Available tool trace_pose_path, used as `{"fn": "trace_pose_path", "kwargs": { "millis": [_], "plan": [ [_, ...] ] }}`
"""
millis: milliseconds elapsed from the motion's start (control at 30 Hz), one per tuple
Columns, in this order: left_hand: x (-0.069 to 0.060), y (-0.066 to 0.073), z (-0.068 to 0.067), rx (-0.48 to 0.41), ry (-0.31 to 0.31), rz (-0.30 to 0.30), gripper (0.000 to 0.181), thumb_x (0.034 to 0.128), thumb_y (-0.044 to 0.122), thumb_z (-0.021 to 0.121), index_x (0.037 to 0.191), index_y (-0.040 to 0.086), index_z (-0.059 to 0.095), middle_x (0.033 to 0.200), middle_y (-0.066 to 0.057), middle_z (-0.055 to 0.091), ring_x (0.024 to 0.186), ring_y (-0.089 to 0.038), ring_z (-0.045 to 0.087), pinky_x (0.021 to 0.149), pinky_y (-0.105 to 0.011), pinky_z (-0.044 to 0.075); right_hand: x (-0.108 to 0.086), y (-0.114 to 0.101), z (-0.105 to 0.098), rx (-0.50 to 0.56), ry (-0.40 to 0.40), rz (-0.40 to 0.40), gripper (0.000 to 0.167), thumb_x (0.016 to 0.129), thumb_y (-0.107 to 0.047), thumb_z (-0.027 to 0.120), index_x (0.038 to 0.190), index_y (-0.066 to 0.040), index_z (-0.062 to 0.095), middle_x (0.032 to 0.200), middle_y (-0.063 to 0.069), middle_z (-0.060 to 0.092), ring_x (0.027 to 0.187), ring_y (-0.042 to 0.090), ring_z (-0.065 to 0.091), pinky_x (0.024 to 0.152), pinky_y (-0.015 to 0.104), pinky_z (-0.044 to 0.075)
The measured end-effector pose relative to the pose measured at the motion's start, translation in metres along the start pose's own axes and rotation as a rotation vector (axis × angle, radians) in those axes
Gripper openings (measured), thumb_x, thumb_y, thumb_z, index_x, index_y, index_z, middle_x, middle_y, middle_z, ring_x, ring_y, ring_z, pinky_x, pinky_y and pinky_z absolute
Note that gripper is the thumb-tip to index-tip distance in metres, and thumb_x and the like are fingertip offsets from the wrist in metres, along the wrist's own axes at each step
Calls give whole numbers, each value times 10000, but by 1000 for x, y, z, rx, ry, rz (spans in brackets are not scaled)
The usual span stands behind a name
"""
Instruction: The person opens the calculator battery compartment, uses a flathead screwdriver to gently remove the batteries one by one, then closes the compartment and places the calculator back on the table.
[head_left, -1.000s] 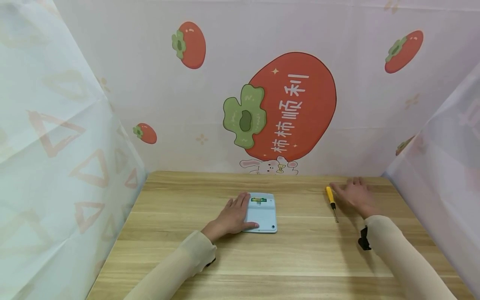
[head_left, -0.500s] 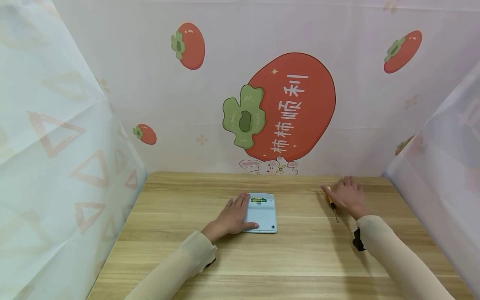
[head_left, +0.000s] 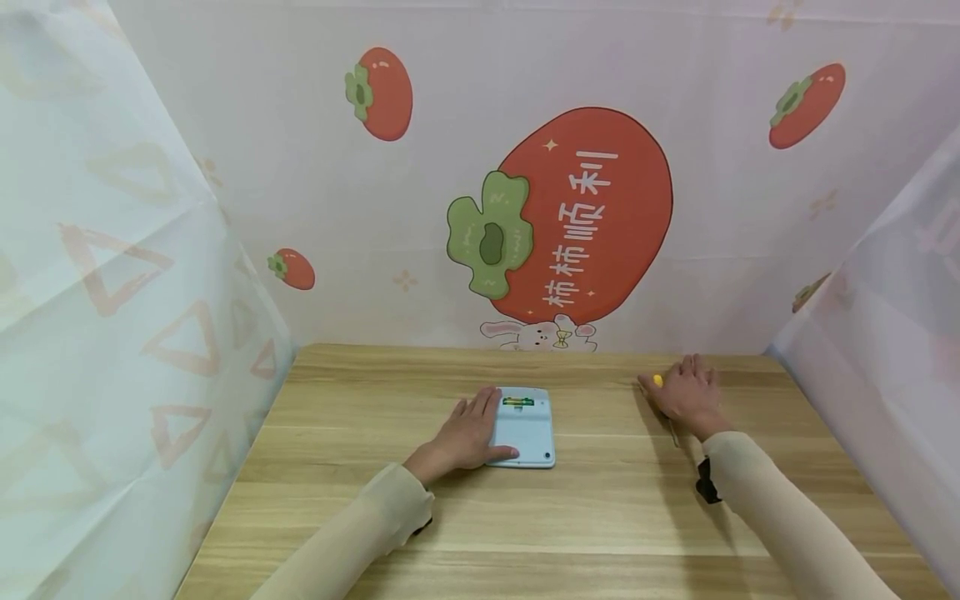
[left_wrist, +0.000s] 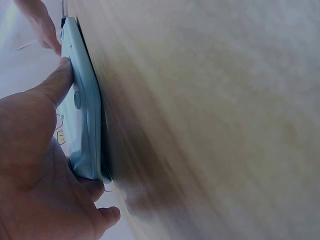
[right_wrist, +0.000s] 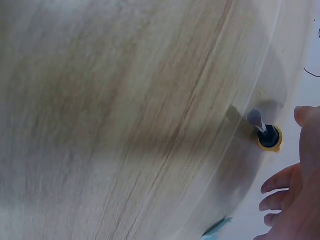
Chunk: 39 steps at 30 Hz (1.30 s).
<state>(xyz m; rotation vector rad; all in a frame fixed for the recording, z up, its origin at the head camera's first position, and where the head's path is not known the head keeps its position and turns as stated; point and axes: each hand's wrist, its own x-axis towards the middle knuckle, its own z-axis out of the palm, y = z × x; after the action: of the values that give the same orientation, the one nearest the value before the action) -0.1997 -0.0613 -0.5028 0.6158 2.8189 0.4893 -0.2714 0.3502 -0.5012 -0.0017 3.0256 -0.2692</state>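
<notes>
A light-blue flat device (head_left: pixel 528 437) lies on the wooden table, its battery slot uncovered with a green battery (head_left: pixel 517 402) in it. My left hand (head_left: pixel 467 433) rests across the device's left side, fingers extended at the far corner and thumb on the near one; the left wrist view shows the thumb against the device's edge (left_wrist: pixel 85 115). My right hand (head_left: pixel 688 393) is over a screwdriver (right_wrist: pixel 270 137) with a yellow handle. In the right wrist view its thumb and fingers stand apart on either side of the tool. From the head, the hand hides most of the handle.
The wooden table (head_left: pixel 600 517) runs back to a white cloth wall (head_left: pixel 727 275) printed with persimmons. Similar cloth hangs on the left (head_left: pixel 135 400) and right (head_left: pixel 892 333) sides.
My right hand has moved left and come over the screwdriver's handle, which was in plain sight beside it before. My left hand and the device have stayed put.
</notes>
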Motion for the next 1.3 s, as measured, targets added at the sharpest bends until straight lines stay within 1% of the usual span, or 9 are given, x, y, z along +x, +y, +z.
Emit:
{"fn": "trace_pose_path", "kwargs": {
  "millis": [100, 233, 400, 667, 867, 967, 1200, 1300],
  "plan": [
    [0, 0, 1, -3, -2, 0, 1106, 930, 617, 736, 1680, 24, 180, 1741, -172, 215, 1595, -333, 274, 1293, -573, 199, 1, -1, 3, -2, 3, 6, 1069, 1079, -680, 290, 1503, 298, 204, 1614, 501, 49, 1539, 621, -23, 1213, 757, -47],
    [1, -1, 1, 6, -5, 5, 1108, 933, 628, 726, 1680, 23, 176, 1738, -167, 214, 1589, -328, 285, 1290, -574, 210, 2, -1, 4, -6, 16, 6, 1041, 1088, -646, 329, 1494, 306, 214, 1609, 507, 67, 1537, 625, -6, 1210, 765, -37],
    [1, -2, 3, 18, -5, 13, 1103, 938, 634, 717, 1677, 18, 180, 1728, -167, 224, 1579, -326, 303, 1282, -580, 231, 4, -2, 6, -9, 7, 11, 997, 1104, -602, 342, 1505, 299, 198, 1615, 502, 52, 1538, 623, -12, 1206, 771, -40],
    [4, -3, 5, 28, -7, 6, 1113, 937, 629, 723, 1679, 13, 166, 1735, -172, 211, 1587, -331, 283, 1287, -582, 215, 4, -6, 9, 14, -11, 33, 893, 1135, -496, 322, 1503, 305, 182, 1619, 500, 10, 1542, 610, -44, 1200, 772, -58],
    [4, -3, 5, 32, -6, 7, 1115, 938, 637, 716, 1679, 10, 167, 1736, -173, 209, 1588, -334, 284, 1287, -581, 215, 3, -9, 12, 2, 14, 35, 845, 1146, -444, 326, 1490, 316, 194, 1608, 512, 47, 1539, 611, -10, 1192, 777, -18],
    [3, -3, 6, 38, -4, 8, 1112, 936, 644, 712, 1678, 13, 174, 1734, -171, 216, 1586, -329, 290, 1286, -577, 221, 4, -9, 14, -4, 18, 40, 831, 1148, -425, 319, 1486, 323, 188, 1607, 511, 59, 1541, 606, -6, 1197, 773, -24],
    [3, -4, 5, 37, 3, 12, 1104, 939, 645, 708, 1679, 22, 177, 1734, -165, 218, 1586, -326, 292, 1285, -579, 223, 6, -14, 14, -6, -13, 50, 789, 1155, -379, 277, 1473, 337, 183, 1616, 500, 47, 1551, 597, -24, 1202, 774, -58],
    [3, -3, 4, 35, 5, 13, 1104, 937, 645, 710, 1679, 21, 180, 1734, -167, 218, 1586, -329, 292, 1283, -584, 225, 6, -16, 15, -5, -14, 58, 776, 1156, -366, 255, 1469, 341, 182, 1615, 500, 61, 1552, 594, -21, 1208, 765, -59]
  ]
}}
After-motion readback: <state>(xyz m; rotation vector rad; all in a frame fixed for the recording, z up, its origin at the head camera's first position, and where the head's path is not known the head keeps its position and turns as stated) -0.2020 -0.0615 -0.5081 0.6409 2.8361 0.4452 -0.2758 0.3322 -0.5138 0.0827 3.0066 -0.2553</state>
